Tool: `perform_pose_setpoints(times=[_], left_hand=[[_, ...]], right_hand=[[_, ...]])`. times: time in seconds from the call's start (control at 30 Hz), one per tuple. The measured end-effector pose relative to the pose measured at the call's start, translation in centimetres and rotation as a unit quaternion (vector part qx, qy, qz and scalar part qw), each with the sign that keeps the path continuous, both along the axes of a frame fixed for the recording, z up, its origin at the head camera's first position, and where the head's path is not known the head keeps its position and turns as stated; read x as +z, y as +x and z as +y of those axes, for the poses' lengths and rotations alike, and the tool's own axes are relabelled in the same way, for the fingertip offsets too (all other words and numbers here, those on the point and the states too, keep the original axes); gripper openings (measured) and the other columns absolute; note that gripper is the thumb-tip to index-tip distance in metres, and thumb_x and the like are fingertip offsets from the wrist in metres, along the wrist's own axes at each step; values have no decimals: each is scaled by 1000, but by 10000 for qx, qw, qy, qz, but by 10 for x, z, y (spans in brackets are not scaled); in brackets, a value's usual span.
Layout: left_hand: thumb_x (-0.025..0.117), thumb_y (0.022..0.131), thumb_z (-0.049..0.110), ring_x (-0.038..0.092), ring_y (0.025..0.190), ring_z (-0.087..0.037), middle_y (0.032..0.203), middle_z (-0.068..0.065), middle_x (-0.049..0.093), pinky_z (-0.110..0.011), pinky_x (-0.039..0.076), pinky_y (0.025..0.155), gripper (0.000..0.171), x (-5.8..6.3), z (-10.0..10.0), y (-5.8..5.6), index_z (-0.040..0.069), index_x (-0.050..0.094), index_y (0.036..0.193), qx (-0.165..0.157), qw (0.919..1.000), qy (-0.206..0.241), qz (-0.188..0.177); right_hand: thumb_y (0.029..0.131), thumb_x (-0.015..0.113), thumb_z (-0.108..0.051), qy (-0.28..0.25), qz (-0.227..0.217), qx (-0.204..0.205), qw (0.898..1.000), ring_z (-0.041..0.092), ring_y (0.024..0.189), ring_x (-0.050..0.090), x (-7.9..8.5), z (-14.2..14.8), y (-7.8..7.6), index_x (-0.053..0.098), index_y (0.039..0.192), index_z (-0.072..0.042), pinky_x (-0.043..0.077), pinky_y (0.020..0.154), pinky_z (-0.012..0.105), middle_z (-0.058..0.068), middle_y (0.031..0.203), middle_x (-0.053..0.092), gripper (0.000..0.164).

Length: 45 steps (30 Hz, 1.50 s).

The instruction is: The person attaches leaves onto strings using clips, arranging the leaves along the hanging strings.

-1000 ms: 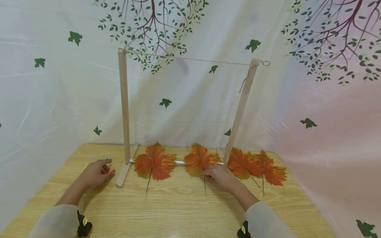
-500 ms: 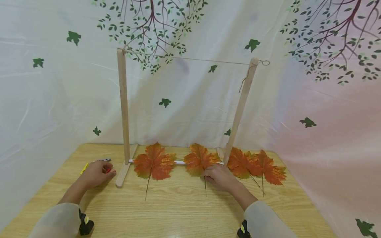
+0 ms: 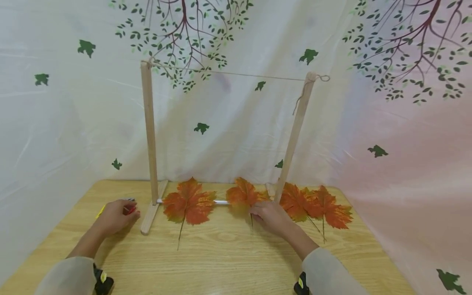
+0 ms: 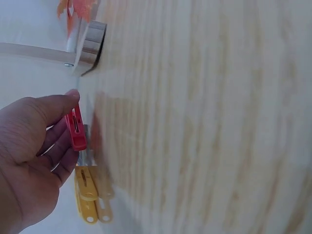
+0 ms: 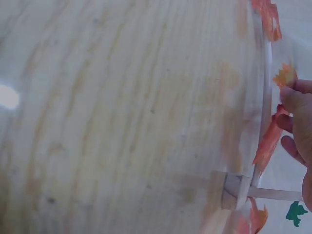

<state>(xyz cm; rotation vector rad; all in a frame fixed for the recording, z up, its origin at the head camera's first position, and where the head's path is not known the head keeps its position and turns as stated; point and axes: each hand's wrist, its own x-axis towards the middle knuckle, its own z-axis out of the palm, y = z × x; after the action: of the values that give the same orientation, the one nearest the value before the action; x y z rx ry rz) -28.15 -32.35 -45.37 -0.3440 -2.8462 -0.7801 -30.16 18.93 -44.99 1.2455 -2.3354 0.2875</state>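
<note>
Leaf [image 3: 243, 193], pinched by the right hand [image 3: 274, 219] near the counter's far edge [image 3: 221, 189], may tear if tugged; the left hand's [image 3: 114, 217] fingertip-held peg [image 4: 76, 129] may slip.

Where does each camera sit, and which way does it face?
Head: on the person's head, facing forward and down at table, wooden stand and orange leaves; left hand, right hand and sleeves show.
Left wrist: worn there, facing the left hand, which holds a red clothespin.
Right wrist: worn there, facing the right hand, which pinches one leaf.
Head and left wrist share the red clothespin.
</note>
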Motion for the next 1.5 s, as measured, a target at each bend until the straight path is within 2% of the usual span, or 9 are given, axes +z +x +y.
perform_pose_setpoints(times=[0.17,0.33,0.43,0.53,0.63,0.93,1.13,1.37,1.5], left_hand=[[77,90,6,72,84,-36,95,-23,73,-55,57,79,36,4,1,-1,-19,65,113,-135,9994,129,280],[76,92,7,71,87,-37,97,-21,73,-57,56,80,34,10,4,1,-16,66,114,-87,9997,124,213],[75,94,10,70,92,-38,101,-22,72,-57,56,81,36,14,5,2,-15,66,118,65,9999,109,17],[73,95,12,68,94,-39,103,-23,71,-57,56,82,38,16,6,1,-14,64,121,193,9996,88,-180],[72,97,13,67,95,-39,104,-23,71,-57,56,82,39,18,7,1,-14,64,123,247,9995,91,-200],[68,99,10,66,99,-46,113,-30,67,-59,55,84,37,24,8,3,-14,60,127,230,9988,402,177],[65,102,10,66,100,-48,114,-31,66,-58,56,84,35,35,13,6,-13,59,127,188,9970,667,344],[61,104,10,65,103,-44,115,-28,67,-55,56,86,33,52,25,8,-12,59,128,147,9921,956,802],[61,104,9,65,102,-41,112,-26,67,-37,57,86,32,66,32,12,-10,59,129,200,9855,1127,1249]], right_hand=[[82,83,1,-566,395,25,9976,17,83,72,12,-5,0,79,98,-8,60,72,32,2,92,75,19],[83,83,0,-1183,432,-28,9920,19,86,71,26,-11,1,79,103,-5,60,71,30,5,96,74,21],[85,81,1,-1535,264,-16,9878,18,83,68,33,-14,1,79,104,-5,59,68,28,5,97,75,20],[87,79,2,-1913,-107,-48,9815,15,76,65,39,-16,0,79,102,-5,56,63,25,4,94,75,17],[89,76,2,-2294,-490,-133,9720,14,75,65,47,-17,0,79,101,-4,56,62,24,5,93,75,14],[95,71,-3,-3170,-1008,-462,9419,24,87,71,71,-15,2,76,108,-2,61,71,40,13,101,74,13],[98,68,-5,-3627,-1210,-522,9225,26,83,71,85,-16,-2,75,110,-1,59,73,35,13,98,75,14],[98,69,-6,-3943,-1017,-886,9090,25,84,70,96,-14,-4,68,125,-1,57,73,26,11,96,75,27],[99,68,-6,-4080,-835,-908,9046,26,86,70,100,-13,-7,68,126,-1,54,74,22,12,95,75,28]])
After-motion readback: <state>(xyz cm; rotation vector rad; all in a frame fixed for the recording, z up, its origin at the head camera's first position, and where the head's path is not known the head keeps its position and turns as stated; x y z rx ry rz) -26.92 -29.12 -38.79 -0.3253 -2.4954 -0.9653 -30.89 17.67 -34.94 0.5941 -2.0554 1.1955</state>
